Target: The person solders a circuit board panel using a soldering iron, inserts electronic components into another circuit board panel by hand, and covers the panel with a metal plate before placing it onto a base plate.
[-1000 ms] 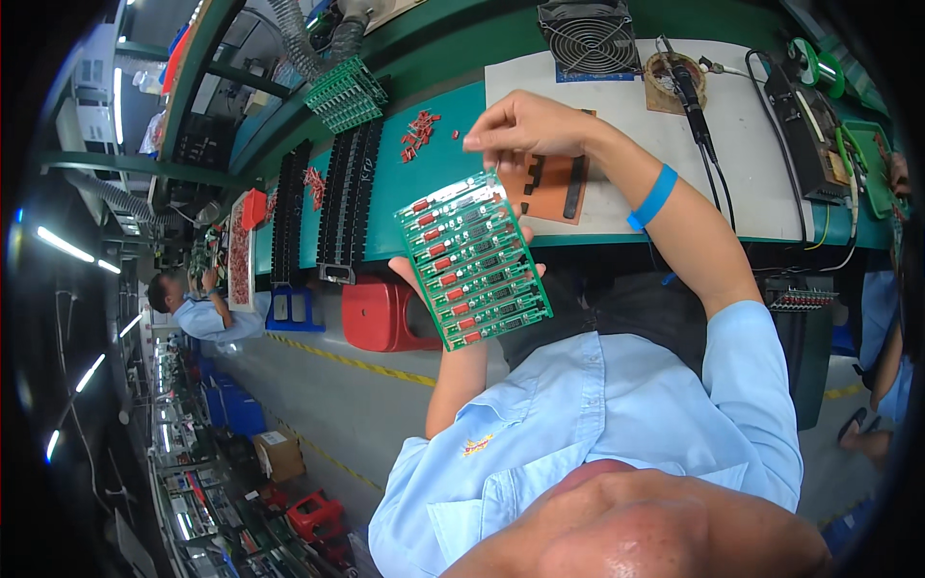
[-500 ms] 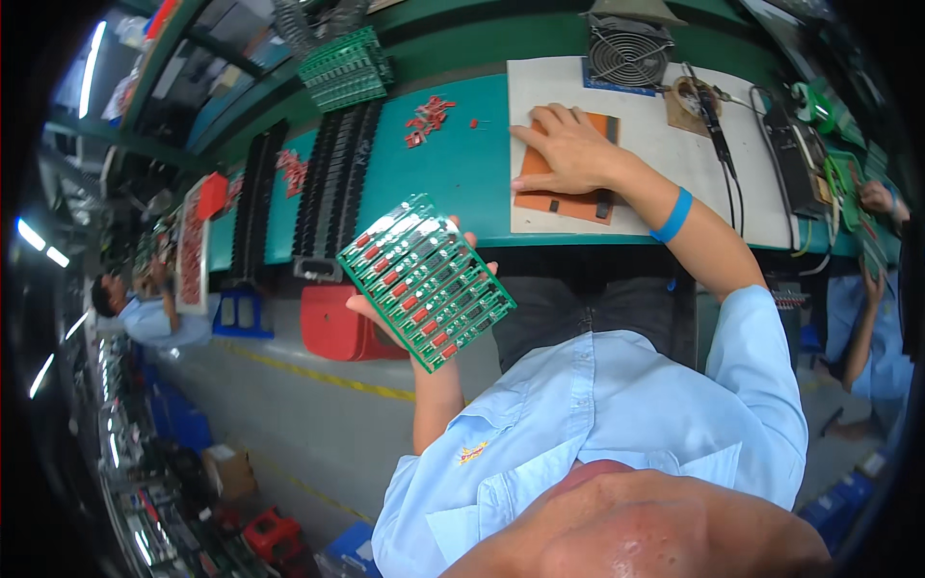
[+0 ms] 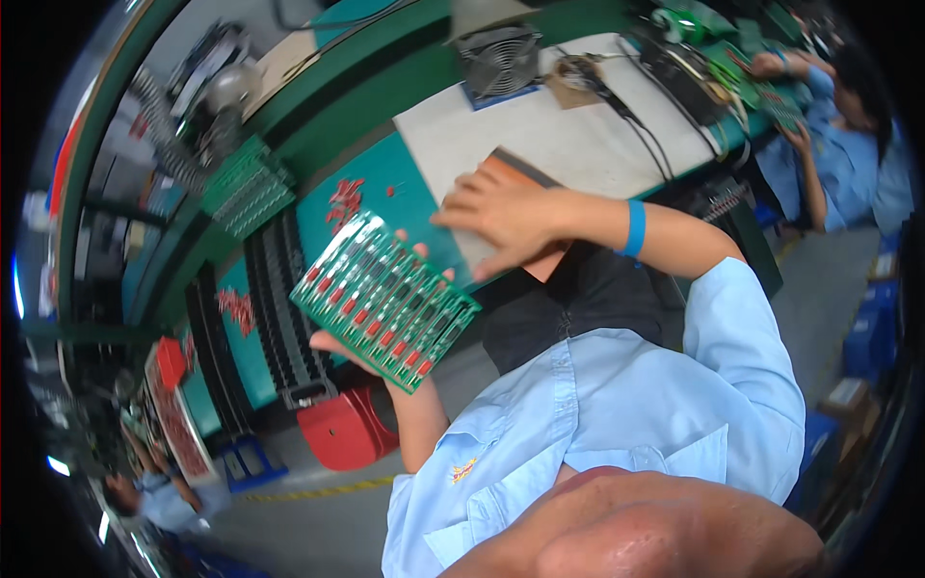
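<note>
My left hand [image 3: 343, 351] holds a green circuit board panel [image 3: 385, 301] from below, tilted above the bench's front edge. Rows of red components and dark parts cover its upper face; most of the fingers are hidden under it. My right hand [image 3: 506, 214], with a blue band on the wrist, lies over an orange board with a dark edge strip [image 3: 547, 266]. Its fingers are spread and slightly blurred. One corner of the orange board reaches past the bench's front edge. Beyond the panel lies a pile of small red components [image 3: 345, 200], with a single one [image 3: 390, 191] beside it.
A white mat [image 3: 434, 125] covers part of the green bench. Behind are a fan [image 3: 499, 60] and a soldering iron [image 3: 602, 91]. Black racks [image 3: 279, 299] and stacked green boards [image 3: 249, 188] stand left. A red stool [image 3: 347, 429] is below. Co-workers sit at both sides.
The view has turned, so the bench now slants. My right hand and the orange board have come toward me, over the bench's front edge. The left hand still holds the panel.
</note>
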Motion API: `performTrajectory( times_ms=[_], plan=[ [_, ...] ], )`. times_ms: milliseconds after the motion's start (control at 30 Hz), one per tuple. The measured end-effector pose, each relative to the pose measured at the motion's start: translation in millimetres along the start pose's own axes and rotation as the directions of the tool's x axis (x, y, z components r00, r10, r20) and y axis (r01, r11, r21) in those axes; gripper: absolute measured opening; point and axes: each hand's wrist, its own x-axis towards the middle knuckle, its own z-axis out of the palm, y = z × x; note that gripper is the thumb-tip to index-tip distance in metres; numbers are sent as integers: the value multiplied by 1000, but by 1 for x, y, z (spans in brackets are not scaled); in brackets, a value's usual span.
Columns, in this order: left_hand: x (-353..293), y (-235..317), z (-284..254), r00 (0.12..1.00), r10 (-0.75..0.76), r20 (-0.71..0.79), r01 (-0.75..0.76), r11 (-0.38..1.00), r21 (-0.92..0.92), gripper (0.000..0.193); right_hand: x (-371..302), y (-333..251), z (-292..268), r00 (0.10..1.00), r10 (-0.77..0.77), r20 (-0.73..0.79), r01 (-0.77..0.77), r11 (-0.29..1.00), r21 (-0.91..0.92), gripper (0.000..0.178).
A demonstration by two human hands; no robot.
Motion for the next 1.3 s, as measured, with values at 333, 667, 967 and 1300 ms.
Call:
performTrajectory(
  times_ms=[333, 667, 967, 1300],
  plan=[
    [-11, -22, -15, 999, 33, 32, -31, 998, -57, 120, -90, -53, 7, 947, 260, -191, -295, 937, -188, 56],
    [-14, -55, 8, 998, 59, -8, -59, 998, 35, 119, -130, -43, -107, 739, 140, -659, -92, 990, 108, 20],
    [31, -104, 1, 994, -98, 48, 105, 983, -149, 120, -182, 9, -70, 655, 688, -313, 279, 165, 946, 36],
    [19, -125, 2, 995, -41, -93, 26, 987, -156, 98, -113, -10, -40, 760, 636, -130, -64, 272, 960, 71]
  ],
)
